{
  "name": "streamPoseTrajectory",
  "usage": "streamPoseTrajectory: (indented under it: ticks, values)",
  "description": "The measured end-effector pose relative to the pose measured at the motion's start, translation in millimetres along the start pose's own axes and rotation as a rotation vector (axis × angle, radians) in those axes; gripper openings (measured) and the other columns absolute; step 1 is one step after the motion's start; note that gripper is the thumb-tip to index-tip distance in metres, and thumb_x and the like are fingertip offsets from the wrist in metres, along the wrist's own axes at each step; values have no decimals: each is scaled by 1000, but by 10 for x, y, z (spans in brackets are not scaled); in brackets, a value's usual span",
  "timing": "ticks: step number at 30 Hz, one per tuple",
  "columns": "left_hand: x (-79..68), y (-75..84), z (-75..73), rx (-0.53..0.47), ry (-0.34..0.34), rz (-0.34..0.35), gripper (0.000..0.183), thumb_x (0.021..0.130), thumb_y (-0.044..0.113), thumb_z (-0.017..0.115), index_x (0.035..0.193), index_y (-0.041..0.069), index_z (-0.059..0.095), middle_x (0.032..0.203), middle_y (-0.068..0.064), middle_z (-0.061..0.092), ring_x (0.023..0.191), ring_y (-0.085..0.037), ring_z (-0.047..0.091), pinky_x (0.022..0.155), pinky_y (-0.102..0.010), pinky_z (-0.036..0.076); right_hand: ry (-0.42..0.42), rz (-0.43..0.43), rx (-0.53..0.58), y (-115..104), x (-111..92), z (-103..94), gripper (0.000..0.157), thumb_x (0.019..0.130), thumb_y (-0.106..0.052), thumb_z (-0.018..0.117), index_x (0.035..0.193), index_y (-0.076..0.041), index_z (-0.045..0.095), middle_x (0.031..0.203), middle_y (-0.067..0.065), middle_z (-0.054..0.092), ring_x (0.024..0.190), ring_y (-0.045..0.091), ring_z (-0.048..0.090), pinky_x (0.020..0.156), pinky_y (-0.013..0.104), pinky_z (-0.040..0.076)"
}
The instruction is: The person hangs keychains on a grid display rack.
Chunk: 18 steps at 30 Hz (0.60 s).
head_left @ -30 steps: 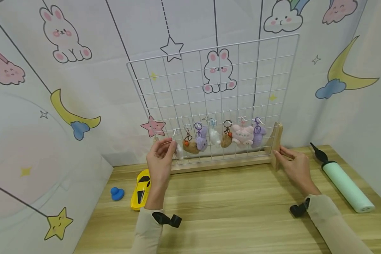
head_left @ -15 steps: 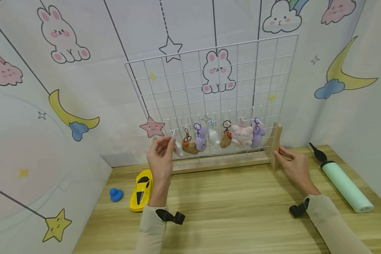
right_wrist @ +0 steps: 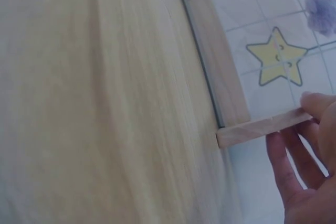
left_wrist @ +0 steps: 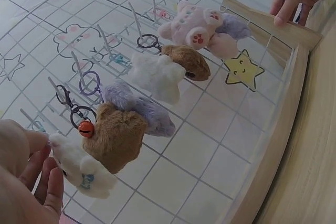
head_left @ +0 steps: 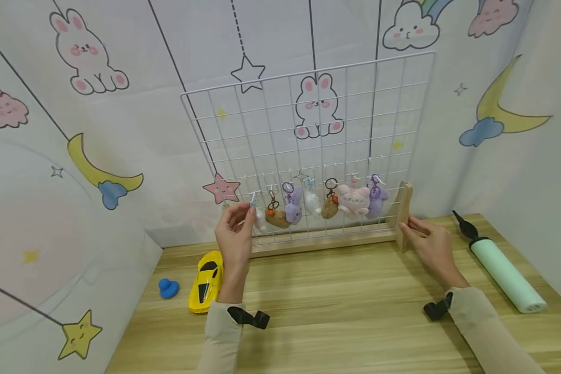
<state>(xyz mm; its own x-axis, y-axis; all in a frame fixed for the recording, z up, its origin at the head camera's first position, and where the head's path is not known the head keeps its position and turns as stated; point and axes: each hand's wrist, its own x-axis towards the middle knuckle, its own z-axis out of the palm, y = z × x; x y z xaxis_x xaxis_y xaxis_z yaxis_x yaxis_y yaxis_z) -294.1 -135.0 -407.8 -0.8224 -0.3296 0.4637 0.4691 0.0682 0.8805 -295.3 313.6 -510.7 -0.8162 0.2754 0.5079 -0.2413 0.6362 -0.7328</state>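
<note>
My left hand (head_left: 234, 236), at the lower left of the white wire grid rack (head_left: 280, 150), pinches the top of a white plush keychain (left_wrist: 79, 169) between thumb and fingers. Its light blue clasp (left_wrist: 38, 125) is at a hook, partly hidden by the thumb; whether it hangs freely I cannot tell. Beside it hang a brown plush keychain (left_wrist: 118, 137) with an orange bell and a purple plush keychain (head_left: 293, 206). My right hand (head_left: 431, 246) grips the wooden end post (head_left: 404, 215) of the rack, thumb on one face and fingers on the other.
Farther right on the hooks are a white plush (head_left: 312, 203), another brown plush (head_left: 329, 208), a pink plush (head_left: 354, 201) and another purple plush (head_left: 377, 201). A yellow toy car (head_left: 206, 283) and blue toy duck (head_left: 168, 288) lie left; a mint green hand pump (head_left: 507, 275) lies right.
The left hand has shifted slightly at the hook, and the blue clasp now shows above its fingertips. The right hand stays on the wooden post. The head view has turned slightly.
</note>
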Motion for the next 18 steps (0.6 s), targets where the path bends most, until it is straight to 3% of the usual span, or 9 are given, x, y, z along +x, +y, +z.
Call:
streamPoseTrajectory:
  ticks: [5,9,13,16,18]
  values:
    - [-37,-32,-149,88,-11,13,25,103,20,76,123,6,75,118,-13,77,104,-14,72,91,-15,59,-12,-27,7,-13,12,36,45,99,-30,82,134,-2,75,116,22,79,117,30,74,82,-4,45]
    - [-81,-102,-333,232,-41,57,25,105,23,74,124,6,76,116,-10,77,105,-13,69,89,-15,57,-15,-73,12,-54,8,17,47,101,-25,79,143,-5,70,122,20,80,111,25,77,76,-2,49]
    - [-109,-187,-571,465,-85,139,29,106,24,72,129,7,75,121,-10,77,113,-24,68,98,-33,58,17,-196,-16,-187,5,-117,46,102,-14,75,147,-7,67,126,21,79,108,31,78,80,3,55]
    - [-132,-271,-748,664,-124,219,39,104,26,75,137,6,71,132,-15,75,124,-37,67,107,-52,56,60,-289,-148,-298,3,-287,49,100,-12,77,147,-5,67,127,25,77,109,46,74,87,35,65]
    - [-154,-336,-858,800,-150,268,49,102,28,77,144,5,67,140,-19,71,131,-44,63,112,-62,52,56,-295,-276,-344,3,-408,60,98,-22,79,152,-5,61,134,29,73,117,53,68,98,58,58]
